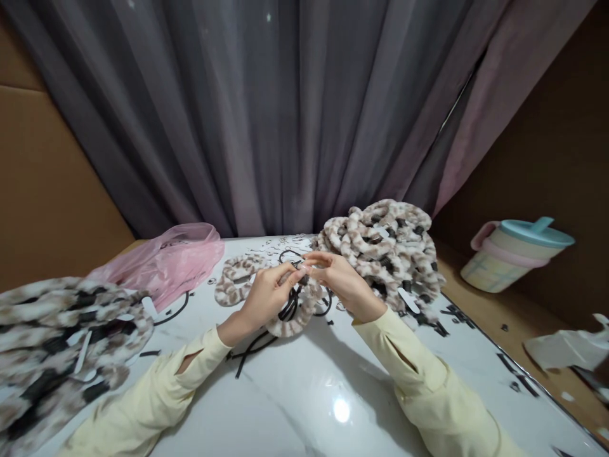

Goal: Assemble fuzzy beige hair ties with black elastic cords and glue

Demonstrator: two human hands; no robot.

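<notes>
My left hand (266, 295) and my right hand (349, 285) meet above the table, thumbs and fingers pinched together. Between their fingertips is a thin black cord (289, 310), whose strands hang down below. Just under the hands lies a fluffy white-and-brown ring (290, 327), partly hidden by my fingers. Another fluffy ring (233, 292) lies flat to the left of it. Loose black cords (254, 346) stick out on the tabletop near my left wrist. What exactly sits between the fingertips is too small to make out fully.
A heap of fluffy rings (387, 247) stands at the back right, a second heap (61, 343) at the left. Behind the left one lies a pink plastic bag (183, 254). Dark scraps (518, 374) line the table's right edge. Beyond stands a lidded cup (509, 260).
</notes>
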